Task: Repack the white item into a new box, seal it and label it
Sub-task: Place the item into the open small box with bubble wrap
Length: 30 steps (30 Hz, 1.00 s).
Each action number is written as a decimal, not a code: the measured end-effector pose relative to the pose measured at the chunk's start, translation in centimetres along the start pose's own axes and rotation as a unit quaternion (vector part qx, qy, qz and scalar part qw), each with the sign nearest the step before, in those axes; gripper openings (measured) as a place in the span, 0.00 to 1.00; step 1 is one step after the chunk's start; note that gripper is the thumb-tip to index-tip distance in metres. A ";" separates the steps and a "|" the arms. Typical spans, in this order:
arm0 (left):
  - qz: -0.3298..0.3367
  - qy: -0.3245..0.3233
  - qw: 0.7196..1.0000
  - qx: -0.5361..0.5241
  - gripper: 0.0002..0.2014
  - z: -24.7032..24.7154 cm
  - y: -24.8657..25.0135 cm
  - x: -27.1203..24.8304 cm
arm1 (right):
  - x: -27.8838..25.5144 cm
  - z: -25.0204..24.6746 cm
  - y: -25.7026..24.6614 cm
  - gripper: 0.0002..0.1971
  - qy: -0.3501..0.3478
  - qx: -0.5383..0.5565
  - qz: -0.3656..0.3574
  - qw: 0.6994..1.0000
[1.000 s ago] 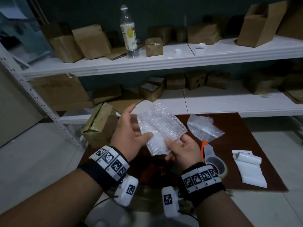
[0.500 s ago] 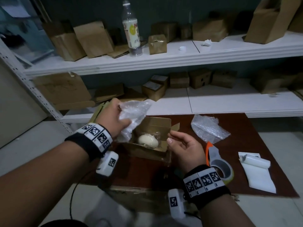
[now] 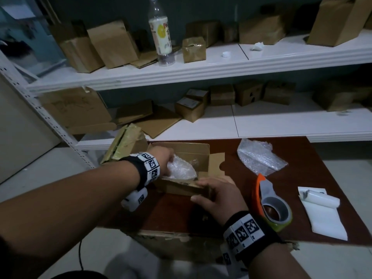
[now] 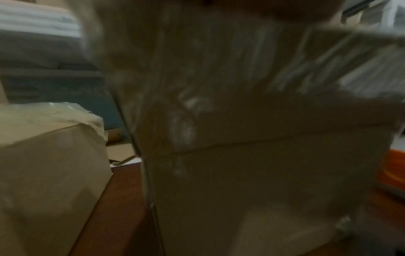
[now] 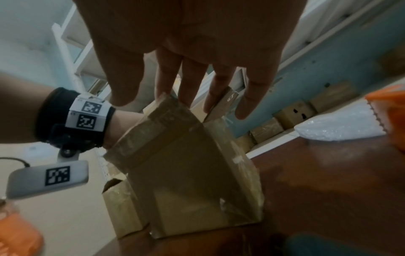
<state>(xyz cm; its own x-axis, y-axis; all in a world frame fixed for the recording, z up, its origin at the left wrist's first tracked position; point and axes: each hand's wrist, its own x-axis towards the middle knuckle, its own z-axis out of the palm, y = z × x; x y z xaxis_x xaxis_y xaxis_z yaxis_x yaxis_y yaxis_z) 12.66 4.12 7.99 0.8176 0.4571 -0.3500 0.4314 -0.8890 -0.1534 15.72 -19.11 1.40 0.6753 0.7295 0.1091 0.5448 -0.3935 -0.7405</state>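
Note:
An open cardboard box (image 3: 201, 156) stands on the brown tabletop (image 3: 312, 178). My left hand (image 3: 163, 160) reaches into it from the left and grips a crumpled sheet of bubble wrap (image 3: 181, 171), pushing it down inside. The wrap covers the white item, which is hidden. My right hand (image 3: 215, 193) rests with straight fingers on the box's near flap. In the right wrist view the fingers (image 5: 192, 83) touch the top edge of the taped box (image 5: 186, 173). The left wrist view is blurred and shows bubble wrap (image 4: 219, 60) above the box wall (image 4: 263, 173).
A second bubble wrap piece (image 3: 259, 158) lies right of the box. An orange tape dispenser (image 3: 271, 206) and a white label sheet (image 3: 324, 212) sit near the right front. An old taped box (image 3: 124, 143) stands at the left. Behind, white shelves (image 3: 201, 71) hold boxes and a bottle (image 3: 161, 33).
My left hand brought the bubble wrap from above the table down into the box, covering the white item. My right hand let go of the wrap and moved onto the near flap.

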 end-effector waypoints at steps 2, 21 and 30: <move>-0.001 -0.001 1.000 0.003 0.26 0.6 0.3 0.3 | 0.3 0.3 0.5 0.15 0.005 -0.028 -0.010 1.000; -0.002 -0.061 0.998 -0.033 0.14 0.2 1.2 0.1 | 1.1 0.6 1.1 0.15 0.014 -0.021 -0.016 1.000; -0.031 -0.206 0.975 0.080 0.15 2.2 2.5 2.0 | 1.1 0.9 1.5 0.08 0.030 -0.033 -0.042 0.998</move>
<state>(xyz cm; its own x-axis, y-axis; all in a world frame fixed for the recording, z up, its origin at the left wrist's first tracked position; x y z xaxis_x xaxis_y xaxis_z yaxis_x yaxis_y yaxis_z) 14.55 2.80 4.86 0.5544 0.4902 -0.6725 0.3833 -0.8677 -0.3165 16.87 -18.40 -0.18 0.6535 0.7271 0.2102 0.6312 -0.3703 -0.6815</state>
